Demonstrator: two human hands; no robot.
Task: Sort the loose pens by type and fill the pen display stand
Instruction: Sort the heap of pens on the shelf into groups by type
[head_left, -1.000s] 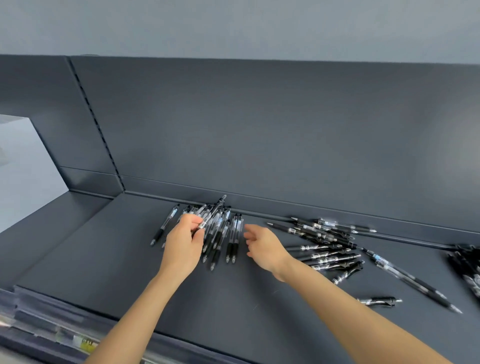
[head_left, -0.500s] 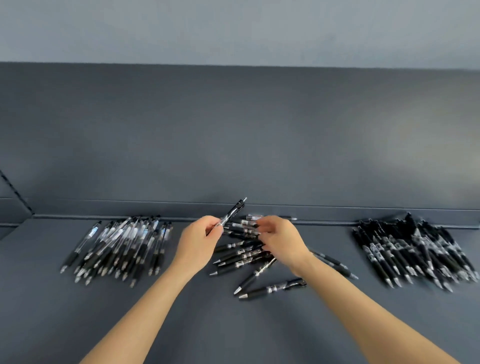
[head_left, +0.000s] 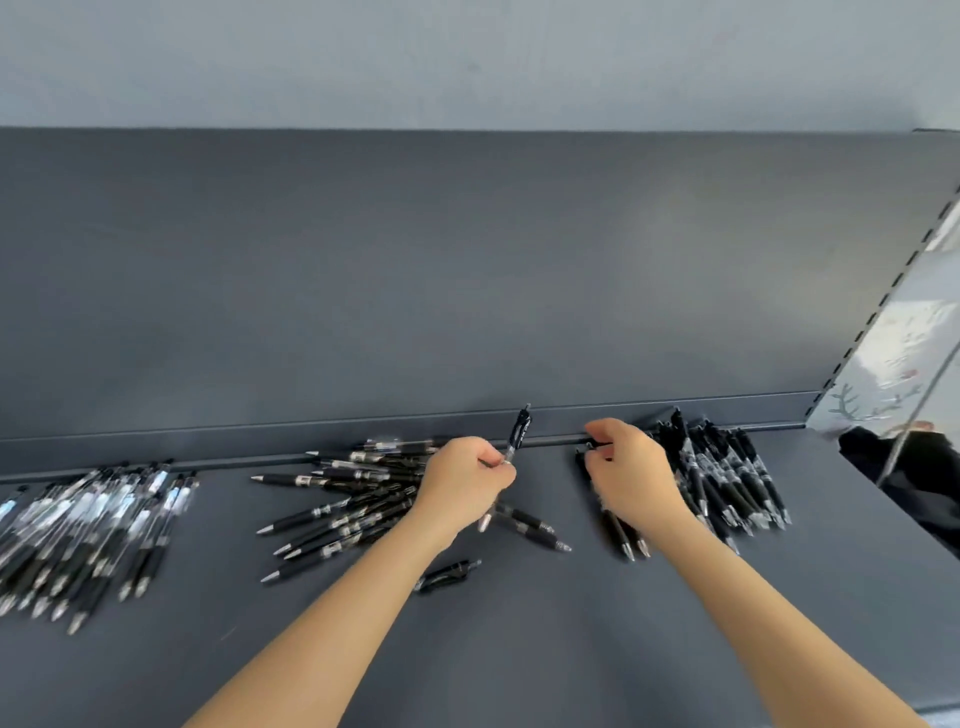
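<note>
Fingers, left: fingers (head_left: 496, 470) of the left hand (head_left: 465, 480) pinched the lower end of a raised pen (head_left: 518, 434), thumb and fingertips pressed together round its barrel
Fingers, right: fingers (head_left: 597, 431) of the right hand (head_left: 631, 467) curled down round a small bunch (head_left: 621, 535) of black pens, whose tips stuck out below the palm toward the viewer
Raised pen: black clip end uppermost, tilted slightly right, held clear above the shelf (head_left: 519, 649)
Small bunch: sat just left of the right pile (head_left: 727, 473); whether it rested on the shelf could not be told
Right pile: black pens laid roughly parallel, tips toward the viewer, near the back of the shelf
Middle pile (head_left: 343, 499): black pens with silver bands, strewn crosswise, most tips pointing left, partly hidden behind the left wrist
Left pile (head_left: 93, 519): clear-barrelled pens with black grips, roughly parallel, cut off by the frame edge, well apart from the right pile
Stray pens: one short black pen (head_left: 447, 574) lay alone beside the left forearm; crossed pens (head_left: 530, 525) lay between the two wrists
Back panel (head_left: 467, 286): plain dark grey, with a perforated upright (head_left: 893, 296) at its right end
</note>
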